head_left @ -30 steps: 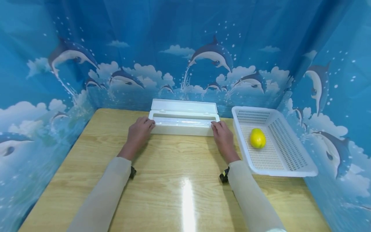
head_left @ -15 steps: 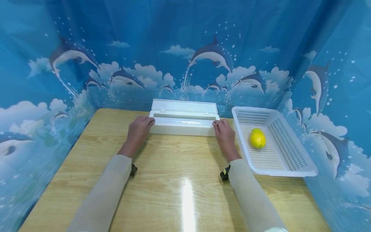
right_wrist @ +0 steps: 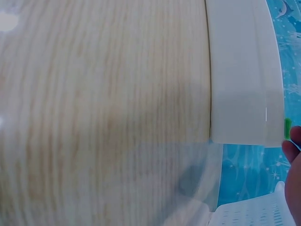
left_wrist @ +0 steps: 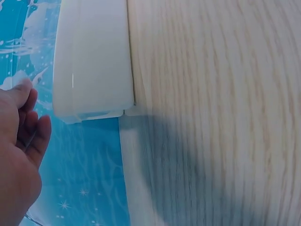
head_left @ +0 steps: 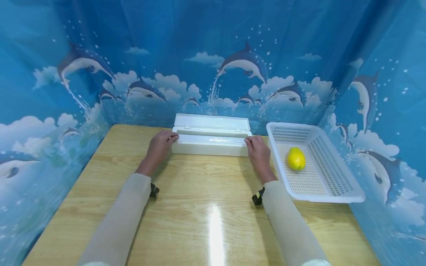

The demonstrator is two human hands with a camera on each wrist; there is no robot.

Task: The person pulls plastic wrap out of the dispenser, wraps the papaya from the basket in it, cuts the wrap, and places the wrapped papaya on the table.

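Note:
A long white cling film box lies at the back of the table, its lid tipped back on its hinges. A shiny, clear strip of cling film stretches across its opening. At the box's left end, my left hand pinches the film's edge between thumb and forefinger. My right hand pinches at the right end in the same way. Some clear film shows at the left fingertips in the left wrist view. A small green piece shows beside the right fingertips in the right wrist view, where most of that hand is cut off.
Right of the box stands a white perforated basket with a yellow lemon-like fruit in it. The wooden table extends toward me. A blue dolphin-print curtain hangs close behind and at both sides.
The left hand has risen slightly and shifted a little to the right, to just above the box's rim. The right hand has moved slightly right and up. Box, basket and fruit stay put.

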